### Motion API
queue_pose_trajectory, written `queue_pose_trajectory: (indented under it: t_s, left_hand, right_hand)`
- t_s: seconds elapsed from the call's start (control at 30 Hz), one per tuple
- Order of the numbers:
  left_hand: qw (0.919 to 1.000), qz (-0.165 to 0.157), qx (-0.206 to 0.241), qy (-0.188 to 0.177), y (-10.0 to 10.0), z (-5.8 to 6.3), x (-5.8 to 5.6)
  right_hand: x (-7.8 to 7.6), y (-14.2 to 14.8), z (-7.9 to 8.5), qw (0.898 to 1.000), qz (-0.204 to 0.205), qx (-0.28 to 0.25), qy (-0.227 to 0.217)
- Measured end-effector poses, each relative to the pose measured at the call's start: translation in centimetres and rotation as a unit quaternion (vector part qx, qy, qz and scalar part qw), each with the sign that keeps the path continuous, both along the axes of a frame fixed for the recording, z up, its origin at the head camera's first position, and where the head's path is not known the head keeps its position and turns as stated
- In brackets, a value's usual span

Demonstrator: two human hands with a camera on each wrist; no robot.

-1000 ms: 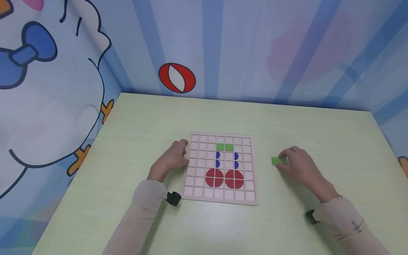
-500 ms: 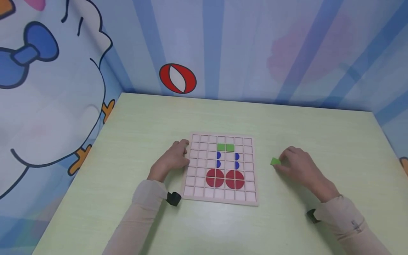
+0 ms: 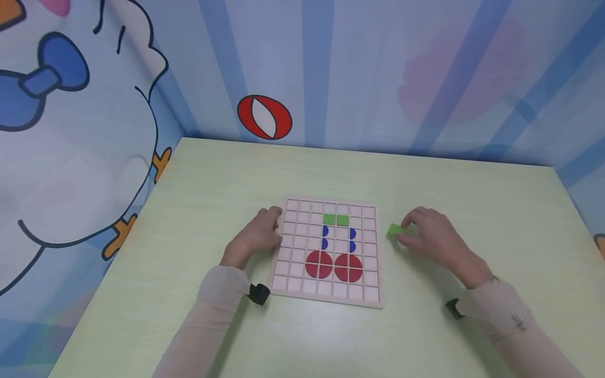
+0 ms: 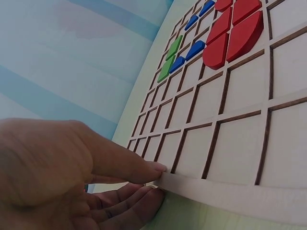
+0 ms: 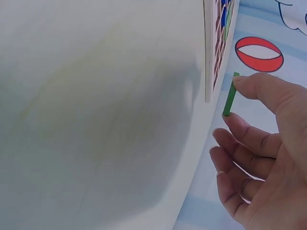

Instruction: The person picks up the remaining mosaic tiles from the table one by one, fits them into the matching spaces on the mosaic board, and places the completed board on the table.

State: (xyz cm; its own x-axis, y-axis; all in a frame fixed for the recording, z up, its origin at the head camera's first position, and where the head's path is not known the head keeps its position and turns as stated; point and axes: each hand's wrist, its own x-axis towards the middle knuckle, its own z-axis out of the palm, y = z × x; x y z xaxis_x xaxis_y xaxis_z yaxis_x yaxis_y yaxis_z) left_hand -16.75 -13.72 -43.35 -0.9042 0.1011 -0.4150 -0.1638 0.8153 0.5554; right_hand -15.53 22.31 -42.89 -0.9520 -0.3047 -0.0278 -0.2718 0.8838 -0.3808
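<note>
A pale wooden grid board (image 3: pixel 294 270) lies on the table with two green square tiles (image 3: pixel 336 220), blue half-round tiles (image 3: pixel 352 240) and red quarter-round tiles (image 3: pixel 319 264) in its cells. The red ones form two circles. At the board's left edge, my left hand (image 3: pixel 254 234) holds the rim; in the left wrist view its thumb (image 4: pixel 127 160) touches the rim with the other fingers below. To the right of the board, my right hand (image 3: pixel 433 236) pinches a green square tile (image 3: pixel 395 229) by its edges, between thumb and index finger. The right wrist view shows this tile (image 5: pixel 230 96) edge-on.
The light green table (image 3: pixel 227 173) meets a blue striped wall (image 3: pixel 359 73) at the back. Printed on the walls are a red and white ball (image 3: pixel 264 117) and a large white cartoon figure (image 3: pixel 85 173). Both wrists carry small black cameras (image 3: pixel 259 294).
My right hand has moved left and slightly away from me, bringing the green tile closer to the board and turning it a little. The left hand stays at the board's edge.
</note>
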Motion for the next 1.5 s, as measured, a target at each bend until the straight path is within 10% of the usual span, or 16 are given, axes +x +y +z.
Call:
queue_pose_trajectory:
  t_s: [1.5]
  left_hand:
    - [0.9997, -0.020, -0.005, -0.010, -0.2, 0.3, -0.4]
  right_hand:
    - [-3.1, -6.3, -1.8, 0.999, 0.037, -0.007, 0.004]
